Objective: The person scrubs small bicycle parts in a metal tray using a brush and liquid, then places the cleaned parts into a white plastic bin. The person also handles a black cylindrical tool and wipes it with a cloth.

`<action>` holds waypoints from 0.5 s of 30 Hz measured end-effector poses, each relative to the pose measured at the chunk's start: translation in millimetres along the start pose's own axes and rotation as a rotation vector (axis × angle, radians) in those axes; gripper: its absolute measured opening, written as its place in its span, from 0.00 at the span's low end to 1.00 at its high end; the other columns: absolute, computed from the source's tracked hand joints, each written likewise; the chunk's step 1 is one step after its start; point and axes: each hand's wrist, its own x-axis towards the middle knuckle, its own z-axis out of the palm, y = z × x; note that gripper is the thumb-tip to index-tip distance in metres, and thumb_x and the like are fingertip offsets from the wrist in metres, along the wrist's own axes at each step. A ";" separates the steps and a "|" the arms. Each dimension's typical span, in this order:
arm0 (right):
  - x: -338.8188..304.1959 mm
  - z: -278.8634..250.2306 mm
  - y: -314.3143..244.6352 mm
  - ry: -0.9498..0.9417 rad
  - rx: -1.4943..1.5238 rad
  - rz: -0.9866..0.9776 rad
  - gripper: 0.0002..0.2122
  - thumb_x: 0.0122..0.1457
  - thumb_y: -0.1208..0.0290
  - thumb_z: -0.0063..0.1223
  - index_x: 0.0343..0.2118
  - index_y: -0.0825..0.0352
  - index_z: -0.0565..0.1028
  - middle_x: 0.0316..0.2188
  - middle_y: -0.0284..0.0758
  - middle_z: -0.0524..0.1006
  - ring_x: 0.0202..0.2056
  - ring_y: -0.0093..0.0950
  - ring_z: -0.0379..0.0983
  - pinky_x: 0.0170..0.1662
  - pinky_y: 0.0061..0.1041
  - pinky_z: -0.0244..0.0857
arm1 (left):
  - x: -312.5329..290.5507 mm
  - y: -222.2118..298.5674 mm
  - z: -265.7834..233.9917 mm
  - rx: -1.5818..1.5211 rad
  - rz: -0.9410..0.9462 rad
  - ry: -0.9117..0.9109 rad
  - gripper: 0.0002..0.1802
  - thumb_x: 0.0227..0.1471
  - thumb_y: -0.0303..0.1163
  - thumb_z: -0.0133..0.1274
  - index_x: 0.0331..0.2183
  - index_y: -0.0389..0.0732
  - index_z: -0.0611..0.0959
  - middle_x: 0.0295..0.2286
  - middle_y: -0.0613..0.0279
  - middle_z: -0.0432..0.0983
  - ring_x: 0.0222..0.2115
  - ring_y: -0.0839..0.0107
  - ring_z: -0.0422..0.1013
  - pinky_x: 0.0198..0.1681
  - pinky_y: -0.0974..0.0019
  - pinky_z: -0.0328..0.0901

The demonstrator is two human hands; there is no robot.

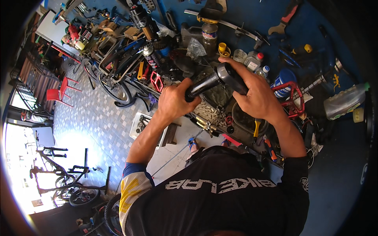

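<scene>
Tube point(205, 86) is held above bench point(239, 135); narrow end is enclosed by L hand point(173, 100), wide end by R hand point(255, 92), w/ fingers curled. Lifting seems done; remaining steps can't be told.

Glossy black tubular part point(206, 84), thicker rounded head point(226, 73) at right end, slanting down leftward, held at both ends.

Black tubular part point(202, 87): looked smooth and glossy; metal or plastic could not be told.
Shirt point(220, 192): was matt cloth with a printed back.
Clear bag point(195, 48): was thin plastic, crinkled and shiny.
Floor point(92, 104): was smooth tile, glossy where light struck it.
Red chair point(57, 93): looked like smooth plastic.
Long caliper point(246, 33): was bare, dully shining metal.
Small stool point(170, 133): looked like matt wood.
</scene>
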 end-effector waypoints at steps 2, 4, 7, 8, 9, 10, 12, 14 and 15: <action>0.2 2.2 -3.3 0.009 -0.007 -0.007 0.37 0.49 0.83 0.50 0.66 0.58 0.63 0.43 0.52 0.79 0.41 0.51 0.78 0.43 0.42 0.70 | -0.9 -0.7 -1.1 -0.014 -0.034 -0.011 0.21 0.40 0.37 0.66 0.37 0.41 0.79 0.20 0.51 0.79 0.23 0.50 0.78 0.28 0.52 0.72; 0.1 4.1 -4.6 0.021 -0.018 -0.017 0.37 0.49 0.83 0.50 0.66 0.58 0.63 0.43 0.52 0.79 0.40 0.51 0.78 0.43 0.42 0.70 | -1.3 -1.2 -2.0 -0.013 -0.037 -0.007 0.21 0.40 0.37 0.66 0.37 0.41 0.79 0.21 0.51 0.79 0.23 0.50 0.78 0.28 0.52 0.72; 1.2 5.8 -4.3 0.037 -0.018 -0.064 0.37 0.49 0.83 0.50 0.66 0.58 0.62 0.42 0.51 0.79 0.40 0.52 0.78 0.42 0.42 0.70 | -2.5 0.0 -4.4 -0.009 -0.034 -0.003 0.21 0.40 0.37 0.66 0.37 0.41 0.79 0.21 0.51 0.79 0.23 0.50 0.78 0.28 0.52 0.72; 1.2 5.8 -5.4 0.025 -0.021 -0.044 0.37 0.49 0.83 0.50 0.66 0.58 0.62 0.42 0.51 0.79 0.40 0.51 0.78 0.42 0.41 0.70 | -2.7 0.5 -5.3 -0.007 -0.032 -0.002 0.21 0.40 0.37 0.66 0.37 0.41 0.79 0.20 0.51 0.79 0.23 0.50 0.78 0.28 0.53 0.72; 1.2 5.3 -7.1 0.014 -0.023 -0.024 0.37 0.49 0.83 0.50 0.66 0.58 0.63 0.42 0.51 0.79 0.40 0.51 0.78 0.42 0.41 0.70 | -2.8 0.6 -5.7 -0.009 -0.026 0.014 0.19 0.40 0.36 0.65 0.35 0.40 0.79 0.20 0.51 0.78 0.22 0.52 0.77 0.27 0.54 0.71; 1.0 5.3 -8.4 0.000 -0.024 -0.003 0.36 0.49 0.83 0.50 0.66 0.58 0.63 0.42 0.51 0.79 0.40 0.51 0.78 0.42 0.40 0.71 | -3.8 0.3 -5.5 -0.012 -0.023 0.029 0.17 0.40 0.35 0.64 0.33 0.39 0.79 0.19 0.52 0.76 0.20 0.53 0.77 0.27 0.56 0.70; 2.2 4.1 -9.3 -0.021 -0.007 -0.006 0.36 0.49 0.83 0.50 0.66 0.59 0.63 0.41 0.51 0.80 0.39 0.50 0.79 0.42 0.40 0.71 | -5.5 0.2 -5.6 -0.032 -0.020 0.032 0.14 0.40 0.34 0.64 0.31 0.39 0.79 0.18 0.53 0.75 0.19 0.55 0.76 0.26 0.58 0.68; 2.1 3.5 -9.1 -0.035 0.015 0.001 0.35 0.49 0.83 0.49 0.66 0.59 0.63 0.40 0.51 0.80 0.38 0.50 0.79 0.41 0.40 0.71 | -6.6 0.9 -6.4 -0.069 -0.018 0.003 0.14 0.40 0.34 0.64 0.30 0.39 0.79 0.18 0.53 0.75 0.19 0.54 0.76 0.26 0.58 0.68; 1.7 3.2 -8.6 -0.040 0.028 0.008 0.35 0.50 0.83 0.49 0.65 0.59 0.63 0.40 0.51 0.80 0.37 0.50 0.79 0.40 0.40 0.71 | -7.2 0.6 -7.0 -0.048 -0.012 -0.023 0.16 0.40 0.35 0.64 0.32 0.40 0.79 0.18 0.53 0.76 0.20 0.53 0.76 0.27 0.56 0.70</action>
